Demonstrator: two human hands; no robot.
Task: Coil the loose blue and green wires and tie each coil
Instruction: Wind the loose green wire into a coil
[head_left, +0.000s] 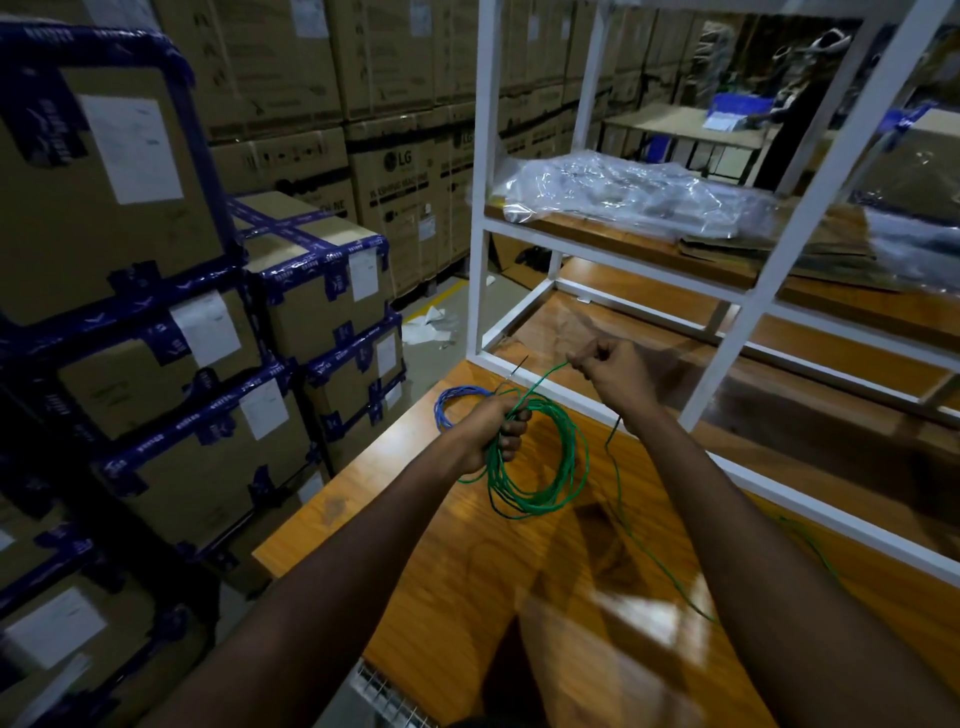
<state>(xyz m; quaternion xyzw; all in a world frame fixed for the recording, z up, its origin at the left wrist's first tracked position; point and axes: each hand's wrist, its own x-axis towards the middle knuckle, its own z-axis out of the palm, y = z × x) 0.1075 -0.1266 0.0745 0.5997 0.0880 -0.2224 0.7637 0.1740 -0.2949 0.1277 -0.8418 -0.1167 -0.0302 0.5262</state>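
Head view: left hand (493, 423) shut tight round green wire (540, 462) coil, right hand (613, 371) pinching its loose end, blue wire (457, 402) coiled on wooden table (415, 545).

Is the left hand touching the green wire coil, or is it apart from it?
Touching. The head view shows the left hand closed around the top of the green wire coil, whose loops hang below the fingers.

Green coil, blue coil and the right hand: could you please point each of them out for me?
green coil (540, 488), head view, lower loops hanging below the left hand.
blue coil (453, 402), head view, left arc lying on the table.
right hand (613, 371), head view, back of the fist.
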